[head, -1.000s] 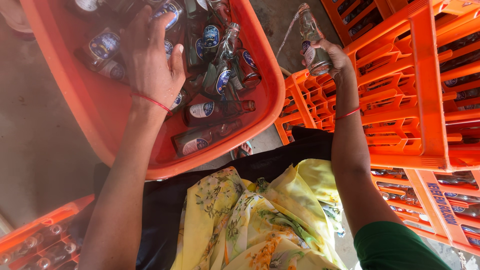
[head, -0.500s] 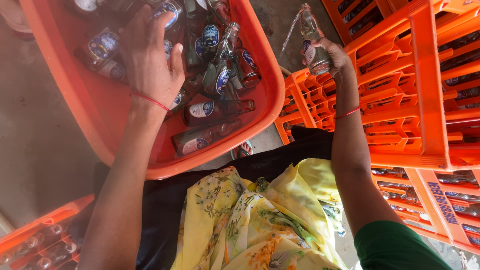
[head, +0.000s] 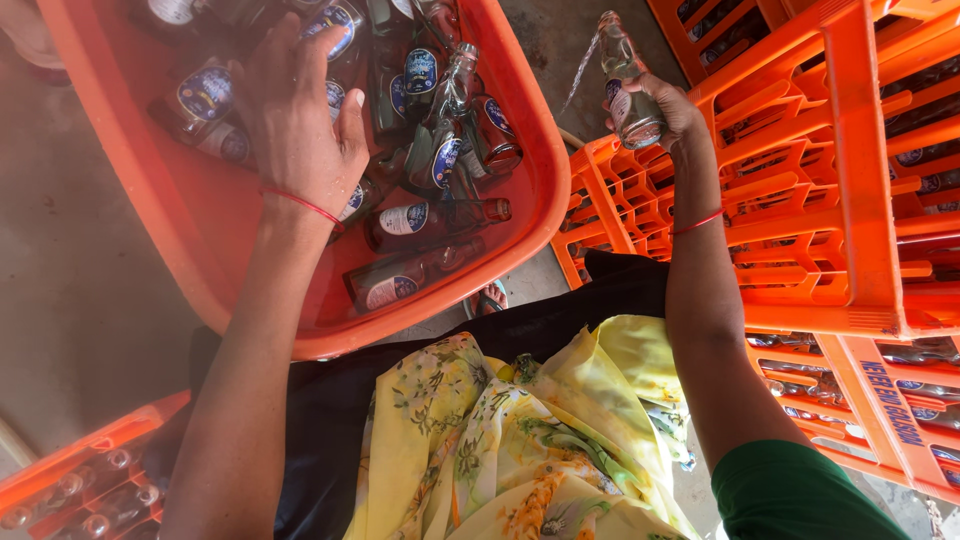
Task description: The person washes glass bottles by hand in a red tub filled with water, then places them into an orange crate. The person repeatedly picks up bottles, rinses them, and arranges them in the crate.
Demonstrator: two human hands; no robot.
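My left hand reaches into a big orange tub of water and rests on several clear glass bottles with blue oval labels; whether it grips one I cannot see. My right hand holds one clear glass bottle tilted neck-up, and a thin stream of water runs from its mouth toward the tub. That bottle hangs above the edge of an orange plastic crate.
Stacked orange crates with bottle cells stand at the right. Another orange crate with bottles sits at the lower left. A yellow flowered cloth covers my lap. Grey concrete floor lies left of the tub.
My right hand has raised the bottle slightly and the water stream from its neck goes on. My left hand stays on the bottles in the tub.
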